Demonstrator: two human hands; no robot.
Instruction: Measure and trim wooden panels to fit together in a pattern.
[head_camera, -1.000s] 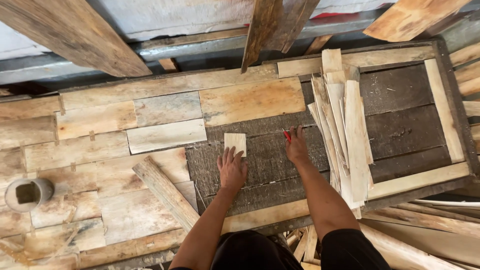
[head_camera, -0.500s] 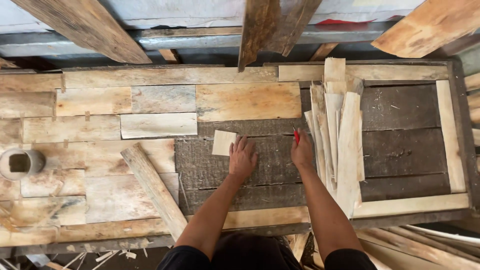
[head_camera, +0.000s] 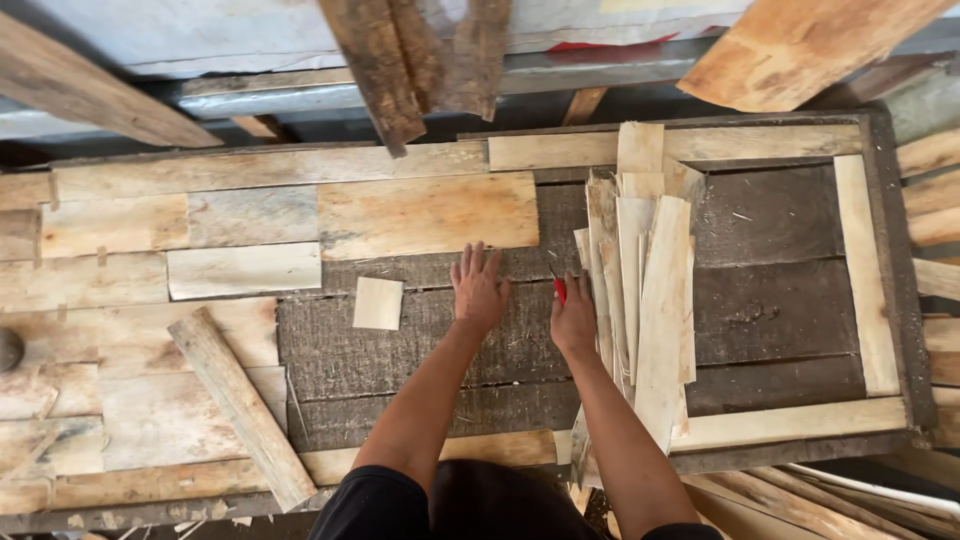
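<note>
We see a small square veneer piece (head_camera: 378, 303) lying flat on the dark board (head_camera: 400, 350), just left of the left hand (head_camera: 478, 292) and apart from it. That hand rests palm down, fingers spread. The right hand (head_camera: 573, 318) pinches a small red tool (head_camera: 560, 290) and touches the stack of veneer strips (head_camera: 645, 290) to its right. Pale veneer sheets (head_camera: 250, 225) cover the bench's left part; a thick wooden bar (head_camera: 240, 405) lies slanted there. Rough planks (head_camera: 420, 60) hang overhead. The small piece is pale, smooth and nearly square.
</note>
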